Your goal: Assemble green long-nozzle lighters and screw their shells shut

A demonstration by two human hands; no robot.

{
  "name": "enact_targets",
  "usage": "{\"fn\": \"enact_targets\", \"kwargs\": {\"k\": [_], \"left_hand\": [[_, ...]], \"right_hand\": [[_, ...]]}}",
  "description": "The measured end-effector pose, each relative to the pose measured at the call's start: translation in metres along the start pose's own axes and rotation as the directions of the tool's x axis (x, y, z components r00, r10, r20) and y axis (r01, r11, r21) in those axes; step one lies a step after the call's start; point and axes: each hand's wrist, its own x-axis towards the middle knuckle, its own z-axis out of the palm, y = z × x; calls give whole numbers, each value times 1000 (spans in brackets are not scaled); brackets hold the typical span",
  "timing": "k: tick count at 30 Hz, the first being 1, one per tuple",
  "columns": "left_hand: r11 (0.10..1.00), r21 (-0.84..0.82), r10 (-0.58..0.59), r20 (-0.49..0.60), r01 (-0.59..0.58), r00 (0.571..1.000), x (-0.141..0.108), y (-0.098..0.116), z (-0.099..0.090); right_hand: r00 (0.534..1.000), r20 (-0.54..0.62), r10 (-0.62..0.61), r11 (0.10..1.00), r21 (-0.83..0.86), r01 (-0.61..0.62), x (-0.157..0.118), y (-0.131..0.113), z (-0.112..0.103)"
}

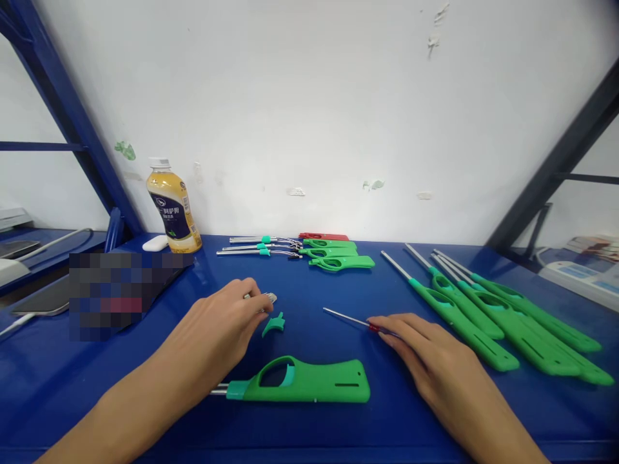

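Observation:
Fingers of my left hand (227, 322) are pinched on a small, pale metallic piece (267, 298), mostly hidden by the fingertips. Just right of that hand lies a loose teal trigger (275, 324). My right hand (425, 354) is closed on a screwdriver (349, 317) with a thin metal shaft and a red collar, its tip pointing left over the blue table (300, 425). In front of and between the hands, a green lighter (329, 381) lies flat with a teal trigger and collar, its metal tube partly behind my left wrist.
Several long green lighters (464, 328) lie at the right. Near the wall are green casings (342, 262), a red casing (324, 236) and metal tubes with wires (251, 251). A yellow drink bottle (174, 206), a white case (155, 243) and a blurred dark object (130, 290) stand or lie left.

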Motion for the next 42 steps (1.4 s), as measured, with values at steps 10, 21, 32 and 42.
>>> {"fn": "enact_targets", "kwargs": {"k": [10, 21, 32, 42], "left_hand": [[973, 218, -144, 290, 81, 946, 31, 13, -4], [972, 217, -164, 333, 95, 929, 29, 20, -6], [846, -475, -250, 51, 244, 967, 12, 59, -29], [92, -970, -307, 185, 223, 934, 22, 84, -25]], "right_hand": [[996, -73, -46, 999, 23, 48, -3, 2, 3], [996, -74, 50, 986, 161, -37, -7, -3, -2], [921, -349, 175, 953, 296, -69, 3, -20, -24], [779, -594, 203, 952, 305, -16, -8, -33, -34]]}}
